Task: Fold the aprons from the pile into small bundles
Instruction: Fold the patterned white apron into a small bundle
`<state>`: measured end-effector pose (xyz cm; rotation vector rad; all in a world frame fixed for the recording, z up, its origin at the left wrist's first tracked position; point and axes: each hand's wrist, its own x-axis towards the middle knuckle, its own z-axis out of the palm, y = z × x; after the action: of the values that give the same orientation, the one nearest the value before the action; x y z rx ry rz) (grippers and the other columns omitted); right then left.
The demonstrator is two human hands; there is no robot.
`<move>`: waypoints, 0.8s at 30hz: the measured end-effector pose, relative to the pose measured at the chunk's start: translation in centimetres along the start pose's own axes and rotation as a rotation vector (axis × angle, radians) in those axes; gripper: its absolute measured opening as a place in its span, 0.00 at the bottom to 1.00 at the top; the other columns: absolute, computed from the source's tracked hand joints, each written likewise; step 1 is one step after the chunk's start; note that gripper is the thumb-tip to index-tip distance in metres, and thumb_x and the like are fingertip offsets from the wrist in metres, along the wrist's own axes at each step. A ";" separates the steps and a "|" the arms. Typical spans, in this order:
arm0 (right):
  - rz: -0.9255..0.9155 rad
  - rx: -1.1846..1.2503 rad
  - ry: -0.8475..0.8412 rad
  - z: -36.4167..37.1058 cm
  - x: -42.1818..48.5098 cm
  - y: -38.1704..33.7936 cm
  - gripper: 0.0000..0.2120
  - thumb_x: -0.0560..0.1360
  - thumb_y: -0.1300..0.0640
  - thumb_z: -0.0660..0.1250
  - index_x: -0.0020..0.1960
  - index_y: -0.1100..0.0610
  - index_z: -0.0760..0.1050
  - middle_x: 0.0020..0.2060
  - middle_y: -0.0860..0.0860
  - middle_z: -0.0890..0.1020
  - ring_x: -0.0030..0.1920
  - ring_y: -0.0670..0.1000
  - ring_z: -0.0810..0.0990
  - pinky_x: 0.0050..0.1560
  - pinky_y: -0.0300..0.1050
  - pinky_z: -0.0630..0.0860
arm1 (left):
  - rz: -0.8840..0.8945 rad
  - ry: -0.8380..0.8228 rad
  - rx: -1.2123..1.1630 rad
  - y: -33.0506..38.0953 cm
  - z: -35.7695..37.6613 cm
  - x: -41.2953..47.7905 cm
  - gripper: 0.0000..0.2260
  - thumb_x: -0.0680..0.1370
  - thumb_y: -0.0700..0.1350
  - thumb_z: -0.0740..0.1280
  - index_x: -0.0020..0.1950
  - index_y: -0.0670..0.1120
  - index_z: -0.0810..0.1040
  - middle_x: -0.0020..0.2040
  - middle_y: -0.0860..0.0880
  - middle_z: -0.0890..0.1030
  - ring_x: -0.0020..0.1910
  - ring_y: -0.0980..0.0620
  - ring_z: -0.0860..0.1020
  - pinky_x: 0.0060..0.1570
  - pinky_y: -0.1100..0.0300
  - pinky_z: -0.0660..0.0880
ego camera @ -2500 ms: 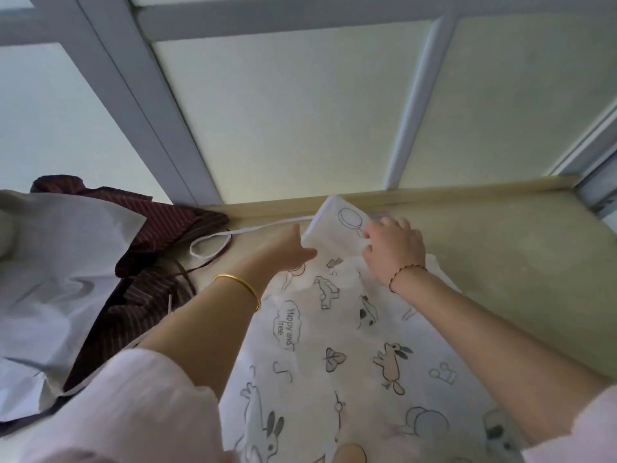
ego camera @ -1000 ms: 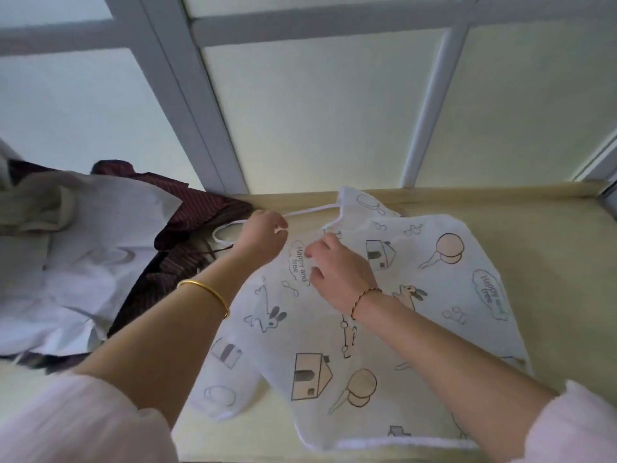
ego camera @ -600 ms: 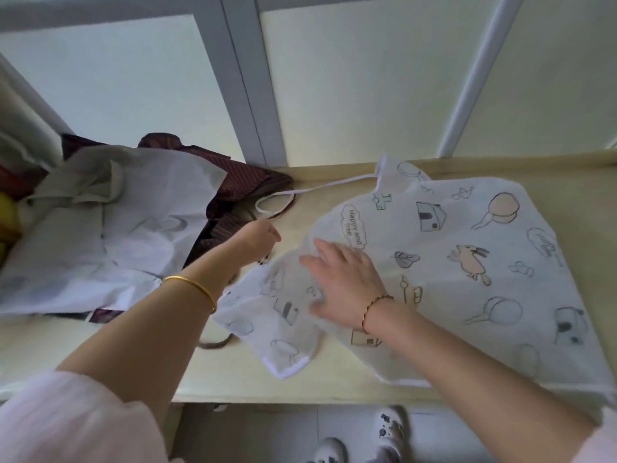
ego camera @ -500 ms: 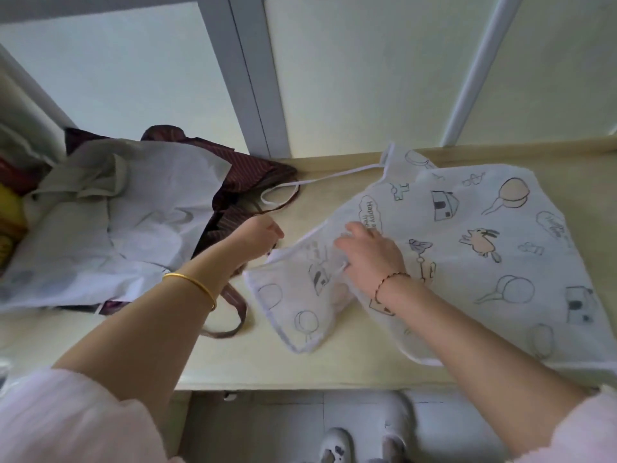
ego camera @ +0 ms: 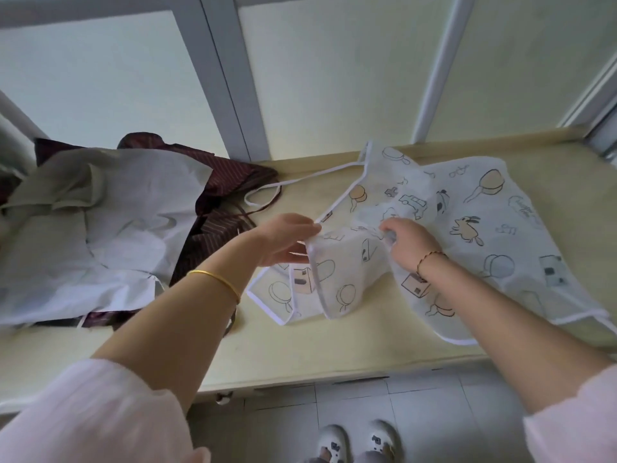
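Pale grey tile (ego camera: 434, 412) nearest, with white shoes (ego camera: 354, 441) on it just short of the near edge of the table (ego camera: 300, 362). Bare cream tabletop along that edge, open in front of the cloth at centre. Farther in, left hand (ego camera: 283, 238) pinching the white-bound edge of the printed apron (ego camera: 484, 228), thumb against fingers. Right hand (ego camera: 410, 242) near it, curled round a gathered fold of the same cloth. Between the two, a flap lifted off the surface, its lower corner draped on the table. Rest of the apron spread flat to the right, near hem close to the table's edge. At left, a pile: white apron (ego camera: 117, 228) over maroon striped apron (ego camera: 233, 175), with a white strap (ego camera: 317, 174) trailing toward it from the printed apron's far corner. Beyond, a raised lip along the far edge, then grey window frame (ego camera: 230, 78) and frosted panes (ego camera: 334, 78).
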<state>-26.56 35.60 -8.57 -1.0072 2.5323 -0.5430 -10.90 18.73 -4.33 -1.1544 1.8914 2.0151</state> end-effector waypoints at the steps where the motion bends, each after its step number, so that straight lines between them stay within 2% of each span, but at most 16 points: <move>1: 0.008 0.004 -0.039 -0.3 0.0 0.3 0.20 0.78 0.67 0.54 0.67 0.55 0.71 0.65 0.52 0.74 0.61 0.56 0.74 0.62 0.51 0.72 | 0.056 0.034 0.000 0.4 0.6 0.5 0.18 0.79 0.37 0.64 0.69 0.42 0.69 0.56 0.41 0.76 0.43 0.50 0.79 0.43 0.59 0.79; 3: 0.002 -0.027 -0.171 -0.9 0.1 0.9 0.22 0.77 0.68 0.56 0.69 0.55 0.69 0.66 0.53 0.74 0.63 0.55 0.73 0.62 0.45 0.70 | 0.140 0.068 0.002 1.2 1.3 1.1 0.24 0.76 0.29 0.63 0.71 0.44 0.68 0.62 0.42 0.70 0.43 0.51 0.79 0.46 0.59 0.77; 5: -0.026 -0.102 -0.298 -1.5 0.2 1.4 0.21 0.77 0.66 0.60 0.69 0.56 0.69 0.66 0.54 0.74 0.64 0.54 0.73 0.57 0.39 0.69 | 0.149 0.047 0.079 2.0 1.8 1.2 0.28 0.75 0.27 0.62 0.72 0.46 0.68 0.62 0.46 0.68 0.43 0.52 0.78 0.50 0.59 0.76; 7: -0.048 -0.127 -0.394 -2.1 -0.1 1.6 0.21 0.76 0.62 0.64 0.69 0.55 0.69 0.66 0.53 0.73 0.63 0.52 0.72 0.54 0.37 0.66 | 0.133 0.042 0.223 2.1 1.7 1.8 0.26 0.74 0.26 0.60 0.68 0.46 0.72 0.61 0.49 0.72 0.45 0.52 0.78 0.46 0.63 0.76; 8: -0.060 -0.096 -0.440 -2.5 -0.3 1.6 0.24 0.75 0.60 0.66 0.70 0.54 0.68 0.67 0.52 0.72 0.65 0.51 0.71 0.56 0.37 0.66 | 0.110 0.077 0.307 2.2 1.7 2.0 0.23 0.74 0.27 0.59 0.65 0.45 0.75 0.59 0.49 0.76 0.42 0.53 0.78 0.40 0.66 0.76; 10: -0.064 0.053 -0.542 -3.5 -0.9 1.4 0.28 0.73 0.57 0.70 0.71 0.52 0.65 0.67 0.50 0.70 0.68 0.49 0.68 0.63 0.40 0.65 | 0.047 0.145 0.636 2.3 1.4 2.0 0.15 0.77 0.34 0.60 0.59 0.43 0.79 0.47 0.47 0.80 0.33 0.52 0.75 0.26 0.70 0.69; 11: -0.054 0.171 -0.583 -4.0 -1.3 1.0 0.28 0.73 0.56 0.70 0.71 0.51 0.65 0.65 0.49 0.70 0.67 0.48 0.68 0.65 0.40 0.65 | -0.041 0.138 0.880 2.3 1.2 1.9 0.13 0.78 0.38 0.60 0.59 0.42 0.80 0.44 0.47 0.80 0.34 0.50 0.75 0.25 0.69 0.66; 12: -0.035 0.299 -0.597 -4.5 -1.5 0.8 0.27 0.74 0.55 0.70 0.70 0.50 0.66 0.62 0.48 0.71 0.66 0.47 0.69 0.65 0.41 0.66 | -0.145 0.113 1.130 2.2 0.9 1.6 0.13 0.79 0.39 0.60 0.59 0.41 0.80 0.45 0.46 0.79 0.39 0.47 0.76 0.27 0.68 0.64; 13: -0.018 0.412 -0.561 -4.8 -1.5 0.7 0.24 0.74 0.54 0.69 0.69 0.50 0.68 0.60 0.48 0.73 0.64 0.47 0.71 0.65 0.43 0.68 | -0.263 0.079 1.305 2.1 0.5 1.3 0.13 0.79 0.38 0.60 0.60 0.40 0.79 0.46 0.45 0.78 0.45 0.46 0.77 0.31 0.67 0.66; 14: -0.003 0.470 -0.452 -4.9 -1.2 0.9 0.21 0.74 0.54 0.69 0.66 0.50 0.70 0.59 0.49 0.75 0.61 0.48 0.74 0.64 0.45 0.71 | -0.374 0.061 1.417 1.9 0.1 0.9 0.13 0.78 0.37 0.61 0.61 0.38 0.77 0.49 0.45 0.76 0.49 0.46 0.76 0.38 0.66 0.71; 16: 0.050 0.375 -0.064 -5.2 -0.3 1.9 0.16 0.74 0.55 0.67 0.62 0.51 0.73 0.58 0.51 0.78 0.56 0.50 0.77 0.59 0.49 0.75 | -0.511 0.023 1.584 1.6 -0.7 0.9 0.14 0.77 0.36 0.64 0.62 0.37 0.76 0.56 0.42 0.76 0.54 0.45 0.76 0.54 0.59 0.75; 17: 0.093 0.260 0.127 -5.3 0.3 2.7 0.16 0.74 0.57 0.65 0.61 0.53 0.73 0.58 0.52 0.77 0.56 0.52 0.77 0.57 0.51 0.75 | -0.529 0.046 1.613 1.6 -0.9 1.0 0.15 0.77 0.37 0.63 0.64 0.37 0.74 0.60 0.42 0.76 0.56 0.44 0.75 0.58 0.56 0.74; 18: 0.145 0.137 0.269 -5.7 0.8 3.5 0.16 0.74 0.58 0.64 0.62 0.54 0.72 0.59 0.54 0.76 0.58 0.55 0.75 0.55 0.51 0.75 | -0.481 0.072 1.620 1.8 -0.8 1.2 0.16 0.78 0.37 0.61 0.65 0.37 0.73 0.62 0.42 0.75 0.57 0.43 0.75 0.58 0.53 0.73; 20: 0.279 -0.074 0.391 -6.4 1.6 5.6 0.18 0.74 0.59 0.64 0.64 0.57 0.69 0.61 0.58 0.72 0.62 0.59 0.69 0.54 0.52 0.71 | -0.297 0.238 1.550 3.0 0.3 2.3 0.16 0.78 0.37 0.57 0.64 0.39 0.72 0.63 0.41 0.73 0.58 0.41 0.74 0.56 0.50 0.73; 22: 0.444 -0.183 0.369 -6.7 2.0 8.1 0.24 0.73 0.57 0.65 0.67 0.58 0.64 0.64 0.60 0.67 0.65 0.61 0.65 0.58 0.54 0.69 | -0.002 0.379 1.459 4.7 2.5 3.6 0.16 0.77 0.38 0.56 0.64 0.41 0.72 0.63 0.41 0.72 0.61 0.41 0.72 0.57 0.48 0.72; 24: 0.584 -0.281 0.262 -6.4 2.0 11.1 0.34 0.72 0.52 0.67 0.73 0.57 0.56 0.70 0.60 0.61 0.68 0.61 0.62 0.63 0.58 0.67 | 0.191 0.354 1.357 6.1 5.5 4.5 0.18 0.78 0.41 0.57 0.68 0.42 0.68 0.66 0.41 0.69 0.64 0.40 0.69 0.59 0.50 0.69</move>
<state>-37.19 42.97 -8.73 -0.2384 3.0071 -0.1545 -19.90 20.69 -2.79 -0.8699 2.7321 0.1775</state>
